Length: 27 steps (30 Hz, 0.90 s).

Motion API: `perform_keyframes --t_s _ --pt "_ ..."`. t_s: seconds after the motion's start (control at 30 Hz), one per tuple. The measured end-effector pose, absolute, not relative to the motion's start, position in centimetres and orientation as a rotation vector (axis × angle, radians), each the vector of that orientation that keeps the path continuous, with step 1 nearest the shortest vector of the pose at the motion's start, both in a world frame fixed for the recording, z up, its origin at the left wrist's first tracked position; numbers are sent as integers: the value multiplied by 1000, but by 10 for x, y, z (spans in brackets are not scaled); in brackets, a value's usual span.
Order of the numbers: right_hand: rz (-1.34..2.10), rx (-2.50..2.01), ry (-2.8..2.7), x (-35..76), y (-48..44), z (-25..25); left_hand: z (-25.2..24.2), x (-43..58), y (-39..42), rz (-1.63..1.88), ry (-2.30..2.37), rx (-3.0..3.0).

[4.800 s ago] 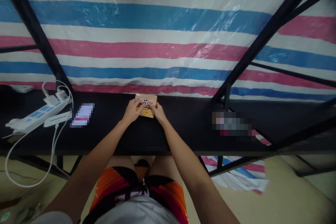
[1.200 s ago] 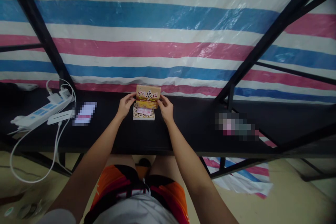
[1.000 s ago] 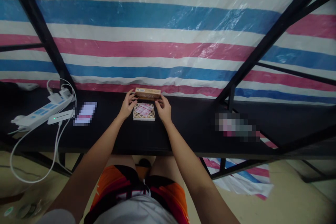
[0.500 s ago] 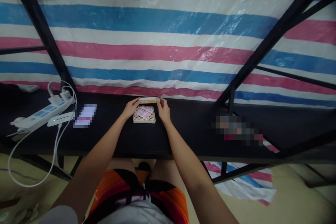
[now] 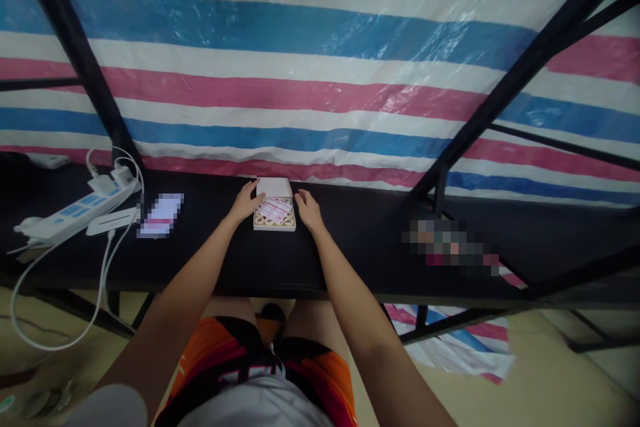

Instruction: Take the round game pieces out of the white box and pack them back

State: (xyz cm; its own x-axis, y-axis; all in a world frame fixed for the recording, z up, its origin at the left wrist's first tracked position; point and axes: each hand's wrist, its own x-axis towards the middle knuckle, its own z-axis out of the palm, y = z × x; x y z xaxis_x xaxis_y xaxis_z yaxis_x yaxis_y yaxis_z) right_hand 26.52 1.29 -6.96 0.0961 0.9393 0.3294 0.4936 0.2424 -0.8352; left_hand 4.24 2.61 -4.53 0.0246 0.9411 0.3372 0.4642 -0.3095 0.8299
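A small white box [image 5: 275, 228] of round Chinese chess pieces [image 5: 288, 221] sits on the black table, a folded sheet with pink-red lines [image 5: 275, 210] on top of the pieces. Behind it the box lid [image 5: 273, 187] stands tilted back, its plain white inside facing me. My left hand [image 5: 245, 203] grips the lid's left edge, thumb in front at the lower corner and fingers behind. At the right side of the box, my right hand [image 5: 309, 209] holds nothing; its fingers are loosely bent and apart, just off the lid's right edge.
On the left lie a white power strip [image 5: 75, 210] with plugs, a white device [image 5: 113, 221] with a cable, and a blurred phone-like object [image 5: 161, 215]. A pixelated item [image 5: 453, 245] lies right. Black metal posts [image 5: 440, 180] and a striped plastic sheet [image 5: 300, 100] stand behind.
The lid has tipped back from edge-on, so its white inside now shows. My right hand has come off the lid, while the left stays on its edge.
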Motion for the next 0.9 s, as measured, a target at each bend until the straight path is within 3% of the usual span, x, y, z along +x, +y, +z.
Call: perform_keyframes --t_s 0.13,0.4,0.9 --pt "509 -1359 -1619 267 5 -71 -46 38 12 1157 1628 1958" --pt "535 -1321 -1755 262 -4 -70 -53 41 3 799 1554 2278" --pt "630 -1299 -1740 265 -5 -68 -53 41 1 787 1513 2254"
